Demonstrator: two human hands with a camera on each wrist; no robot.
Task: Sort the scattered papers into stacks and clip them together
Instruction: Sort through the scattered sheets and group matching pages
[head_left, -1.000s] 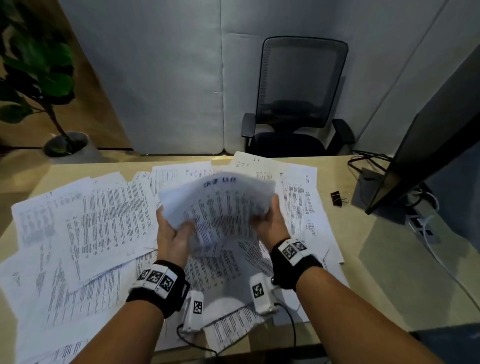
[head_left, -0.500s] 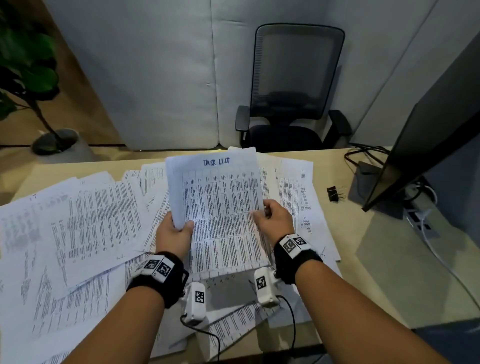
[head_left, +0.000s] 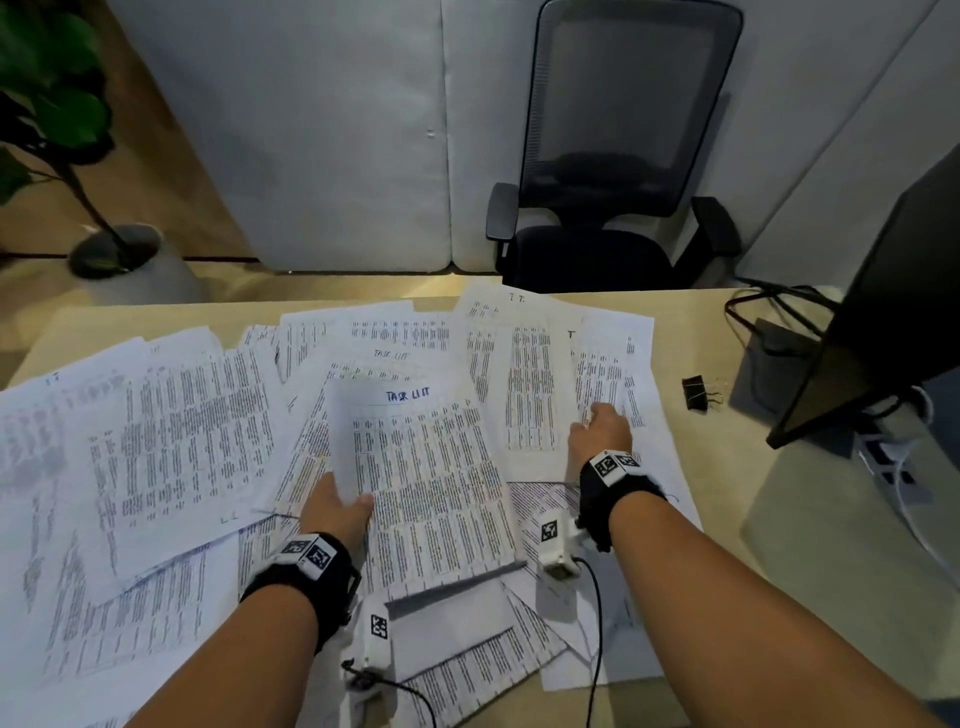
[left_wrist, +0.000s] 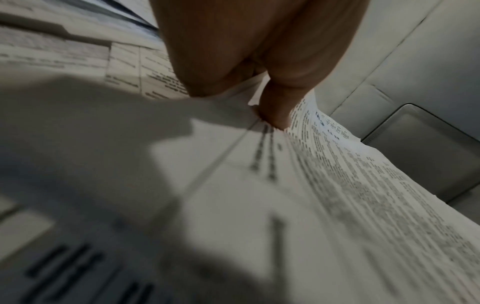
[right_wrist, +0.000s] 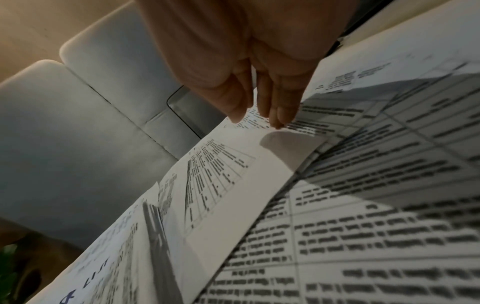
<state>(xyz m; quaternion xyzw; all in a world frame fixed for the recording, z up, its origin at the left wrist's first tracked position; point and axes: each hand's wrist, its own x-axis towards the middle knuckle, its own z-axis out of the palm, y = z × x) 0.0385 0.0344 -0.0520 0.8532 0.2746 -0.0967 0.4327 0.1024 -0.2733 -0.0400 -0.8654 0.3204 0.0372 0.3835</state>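
The left hand (head_left: 337, 512) has its grip on the near-left edge of the "Task List" stack (head_left: 431, 483), thumb on top, over the scattered papers (head_left: 171, 441) covering the bench (head_left: 727, 457). Right of that stack, the right hand (head_left: 597, 434) reaches with its grip loose, fingertips (right_wrist: 281, 115) touching a printed sheet (head_left: 535, 389). Farther right of the stack lies a black binder clip (head_left: 695, 393).
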